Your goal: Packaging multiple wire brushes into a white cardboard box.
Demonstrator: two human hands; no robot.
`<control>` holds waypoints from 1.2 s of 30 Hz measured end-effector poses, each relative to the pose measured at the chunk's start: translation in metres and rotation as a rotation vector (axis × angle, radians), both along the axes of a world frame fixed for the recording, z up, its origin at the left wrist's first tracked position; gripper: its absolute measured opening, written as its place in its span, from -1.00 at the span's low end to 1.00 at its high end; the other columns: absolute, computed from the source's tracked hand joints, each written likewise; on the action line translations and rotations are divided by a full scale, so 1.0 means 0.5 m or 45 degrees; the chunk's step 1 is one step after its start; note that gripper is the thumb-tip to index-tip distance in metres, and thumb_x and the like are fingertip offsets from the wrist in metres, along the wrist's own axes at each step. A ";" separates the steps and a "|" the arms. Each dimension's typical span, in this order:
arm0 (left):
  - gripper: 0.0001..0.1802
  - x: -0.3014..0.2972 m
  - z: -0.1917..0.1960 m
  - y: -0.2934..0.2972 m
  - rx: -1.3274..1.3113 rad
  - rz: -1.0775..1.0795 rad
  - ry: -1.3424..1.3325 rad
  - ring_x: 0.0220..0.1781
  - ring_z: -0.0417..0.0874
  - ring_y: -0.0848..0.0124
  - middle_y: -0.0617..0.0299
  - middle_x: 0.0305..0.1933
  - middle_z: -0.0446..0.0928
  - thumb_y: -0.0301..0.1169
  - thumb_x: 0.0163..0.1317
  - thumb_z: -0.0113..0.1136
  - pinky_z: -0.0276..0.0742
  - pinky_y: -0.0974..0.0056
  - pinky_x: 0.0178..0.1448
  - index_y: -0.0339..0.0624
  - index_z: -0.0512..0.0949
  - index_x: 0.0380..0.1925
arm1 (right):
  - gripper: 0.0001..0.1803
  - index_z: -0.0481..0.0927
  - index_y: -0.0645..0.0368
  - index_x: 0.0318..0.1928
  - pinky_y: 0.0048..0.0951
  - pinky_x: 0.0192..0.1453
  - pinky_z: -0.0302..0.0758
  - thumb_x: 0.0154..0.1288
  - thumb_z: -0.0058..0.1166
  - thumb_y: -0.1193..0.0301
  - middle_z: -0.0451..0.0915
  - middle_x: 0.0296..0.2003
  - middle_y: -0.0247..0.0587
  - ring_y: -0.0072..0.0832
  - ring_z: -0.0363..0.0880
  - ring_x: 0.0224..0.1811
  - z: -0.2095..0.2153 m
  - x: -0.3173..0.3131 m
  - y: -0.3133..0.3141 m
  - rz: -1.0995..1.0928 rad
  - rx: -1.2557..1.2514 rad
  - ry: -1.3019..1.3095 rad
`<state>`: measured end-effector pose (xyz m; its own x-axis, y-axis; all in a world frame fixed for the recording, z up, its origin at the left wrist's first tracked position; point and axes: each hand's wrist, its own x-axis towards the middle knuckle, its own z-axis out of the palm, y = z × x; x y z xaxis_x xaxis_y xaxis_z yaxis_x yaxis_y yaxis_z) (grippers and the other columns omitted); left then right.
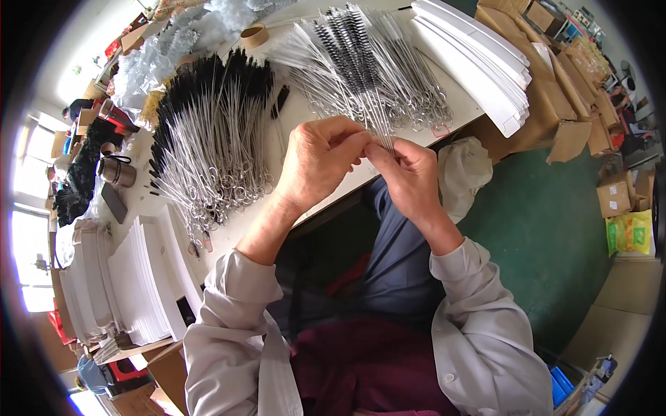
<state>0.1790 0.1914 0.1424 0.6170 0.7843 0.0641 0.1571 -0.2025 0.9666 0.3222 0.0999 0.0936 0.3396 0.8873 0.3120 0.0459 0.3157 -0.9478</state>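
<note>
My right hand (411, 182) is closed around the lower wire ends of a small bunch of black-bristled wire brushes (348, 52). The bunch points away from me over the table, its bristled ends fanned out. My left hand (322, 163) is closed in a pinch, its fingertips meeting those of the right at the wire ends. What the left fingers pinch is hidden. Behind the bunch lies a pile of brushes with looped wire handles (416, 87). A larger pile of black-tipped brushes (215, 139) lies to the left, loops toward me.
The white table (277, 236) runs in front of me. Flat white cartons (479, 62) are stacked at the far right, more (142, 284) at the near left. A tape roll (254, 35), plastic wrap (149, 73) and a steel cup (116, 170) stand around. A whitish bag (463, 173) hangs below the table edge.
</note>
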 end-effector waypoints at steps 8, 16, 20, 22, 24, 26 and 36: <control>-0.92 -0.036 0.040 0.007 0.779 0.219 0.185 -0.31 0.77 0.49 0.16 -0.37 0.71 -0.54 0.29 0.31 0.71 0.32 -0.13 -0.32 0.65 -0.25 | -0.58 0.72 0.33 -0.15 -0.63 -0.52 0.29 0.63 0.01 0.19 0.76 -0.29 -0.19 -0.76 0.35 -0.59 0.013 0.012 0.041 0.142 -0.216 0.391; -0.92 -0.067 0.150 0.058 0.815 0.293 0.145 -0.28 0.76 0.47 0.17 -0.36 0.71 -0.55 0.21 0.29 0.70 0.34 -0.16 -0.30 0.61 -0.30 | -0.61 0.51 0.52 -0.08 0.00 0.32 0.66 0.66 -0.08 0.31 0.61 0.04 0.31 0.09 0.69 0.09 0.006 0.065 0.244 0.217 -0.302 0.938; -0.87 -0.085 0.205 0.109 0.685 0.257 -0.075 -0.19 0.76 0.35 0.03 -0.10 0.66 -0.61 0.39 0.08 0.76 0.30 -0.12 -0.47 0.60 -0.19 | -0.66 0.45 0.49 0.02 0.00 0.23 0.71 0.64 -0.07 0.34 0.57 -0.02 0.21 0.06 0.66 0.10 -0.037 0.069 0.309 0.143 -0.298 1.034; -0.82 -0.105 0.232 0.142 0.646 0.261 -0.335 -0.21 0.80 0.31 0.00 -0.17 0.70 -0.51 0.42 0.12 0.79 0.28 -0.13 -0.46 0.62 -0.18 | -0.66 0.46 0.49 0.02 0.02 0.26 0.69 0.63 -0.07 0.35 0.57 -0.01 0.21 0.07 0.66 0.10 -0.038 0.064 0.308 0.080 -0.302 0.992; -0.77 -0.136 0.267 0.181 0.651 0.310 -0.434 -0.12 0.80 0.23 -0.06 -0.14 0.71 -0.46 0.47 0.09 0.79 0.21 -0.08 -0.48 0.62 -0.13 | -0.66 0.46 0.50 0.02 0.07 0.34 0.62 0.62 -0.06 0.35 0.58 0.00 0.23 0.11 0.64 0.14 -0.046 0.073 0.309 0.027 -0.305 0.954; -0.70 -0.198 0.298 0.239 0.628 0.250 -0.462 0.04 0.78 0.08 -0.16 -0.02 0.70 -0.44 0.55 0.00 0.77 0.08 0.08 -0.50 0.59 -0.01 | -0.66 0.46 0.50 0.02 0.08 0.34 0.62 0.62 -0.06 0.35 0.59 0.00 0.24 0.12 0.64 0.15 -0.046 0.078 0.304 0.001 -0.311 0.907; -0.68 -0.339 0.402 0.108 0.202 0.071 -0.119 -0.19 0.70 0.35 -0.05 -0.08 0.68 -0.31 0.54 0.03 0.56 0.34 -0.19 -0.38 0.53 0.03 | -0.58 0.57 0.49 -0.08 0.00 0.33 0.64 0.66 -0.05 0.26 0.66 -0.02 0.26 0.00 0.74 0.06 -0.009 0.037 0.253 0.101 -0.255 0.501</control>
